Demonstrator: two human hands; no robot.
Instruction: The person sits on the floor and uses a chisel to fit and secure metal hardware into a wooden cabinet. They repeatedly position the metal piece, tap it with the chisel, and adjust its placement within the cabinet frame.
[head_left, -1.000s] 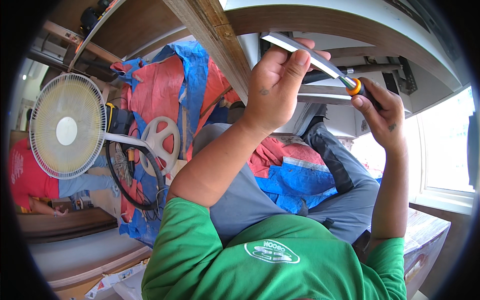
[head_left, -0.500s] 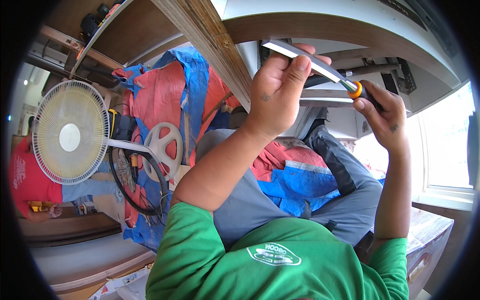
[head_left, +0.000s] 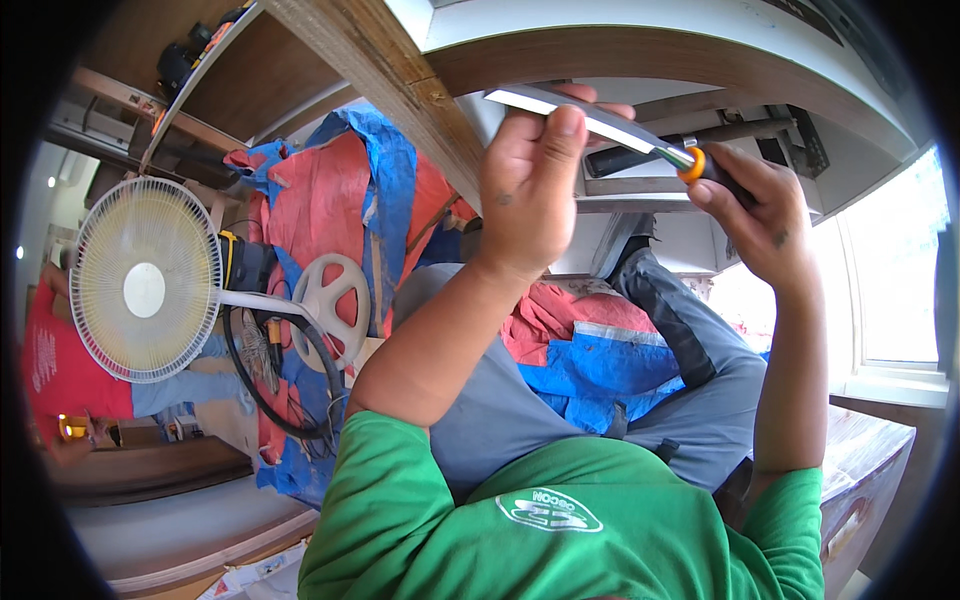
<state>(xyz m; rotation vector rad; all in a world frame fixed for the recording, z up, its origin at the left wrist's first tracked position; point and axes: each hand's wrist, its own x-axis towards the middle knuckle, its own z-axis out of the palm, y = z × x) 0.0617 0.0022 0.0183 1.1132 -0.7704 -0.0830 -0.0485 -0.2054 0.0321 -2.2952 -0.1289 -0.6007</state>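
A wood chisel (head_left: 622, 130) with a flat steel blade and a black and orange handle is held up slantwise in front of me, its tip toward the upper left. My right hand (head_left: 768, 212) is closed around the handle. With its thumb on the near face of the blade and its fingers behind, my left hand (head_left: 530, 195) pinches the blade close to the tip. Part of the blade's far side is hidden by those fingers. Beyond the chisel, in an open white and brown cabinet (head_left: 600, 60), lies a dark long-handled tool (head_left: 740, 131).
A wooden beam (head_left: 400, 85) slants down left of my hands. Red and blue tarpaulin (head_left: 320, 180) covers the floor around my legs. A white fan (head_left: 145, 290) stands at left, with a person in a red shirt (head_left: 75, 355) behind it. At right is a bright window (head_left: 895, 270).
Both hands and the chisel have shifted a little to the left in view. The grip on blade and handle stays the same. The person in red has moved an arm.
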